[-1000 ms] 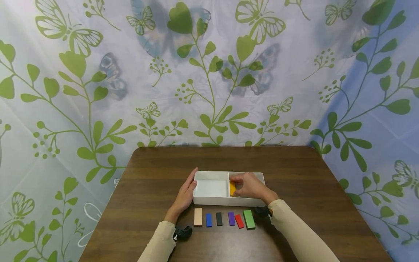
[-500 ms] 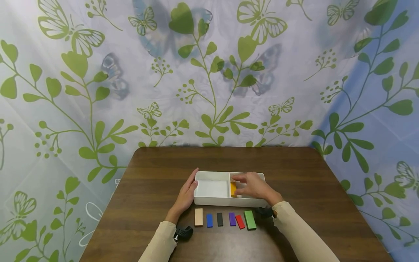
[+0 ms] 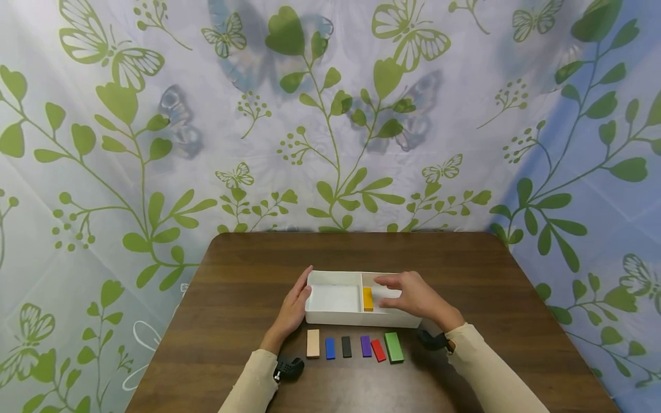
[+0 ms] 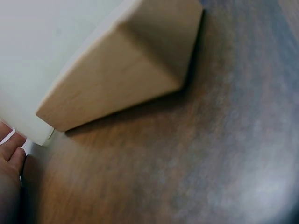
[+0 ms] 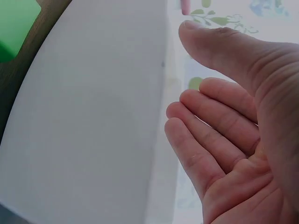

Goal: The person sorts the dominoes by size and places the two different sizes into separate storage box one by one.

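Note:
A white two-part box (image 3: 334,318) stands on the table. My left hand (image 3: 292,307) rests against its left end, fingers straight along the outer wall and thumb at the rim. In the right compartment an orange-yellow block (image 3: 368,299) lies along the divider. My right hand (image 3: 417,296) hovers over that compartment, to the right of the block and apart from it, thumb and fingers spread with nothing between them. In the right wrist view the right hand (image 5: 233,140) shows its bare palm beside the box wall (image 5: 93,107).
In front of the box lies a row of blocks: beige (image 3: 312,343), blue (image 3: 330,348), black (image 3: 346,346), purple (image 3: 366,346), red (image 3: 378,350) and green (image 3: 394,347). The brown table (image 3: 248,258) ends at a patterned cloth (image 3: 206,160). The beige block (image 4: 112,79) is close by the left wrist.
My right hand has let go of the orange-yellow block, its fingers have spread, and it has moved to the right. The block stays by the divider. My left hand has stayed in place.

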A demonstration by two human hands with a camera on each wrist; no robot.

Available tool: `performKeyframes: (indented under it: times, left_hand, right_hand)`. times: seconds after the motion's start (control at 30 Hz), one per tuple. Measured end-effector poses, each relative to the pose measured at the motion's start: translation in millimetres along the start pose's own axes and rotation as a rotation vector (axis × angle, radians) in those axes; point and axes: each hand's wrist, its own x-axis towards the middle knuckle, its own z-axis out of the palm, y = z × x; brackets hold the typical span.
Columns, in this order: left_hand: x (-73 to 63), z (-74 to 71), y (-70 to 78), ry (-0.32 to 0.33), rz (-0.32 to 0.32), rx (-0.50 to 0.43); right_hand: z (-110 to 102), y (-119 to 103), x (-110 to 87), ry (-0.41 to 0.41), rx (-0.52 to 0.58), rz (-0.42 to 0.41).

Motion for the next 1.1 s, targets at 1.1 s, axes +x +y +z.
performKeyframes:
  times: [1.1]
  left_hand:
    - [-0.5,1.2,1.8,0.005,0.008,-0.056]
  right_hand:
    - [-33.2,4.0,-90.4,0.030,0.221,0.077]
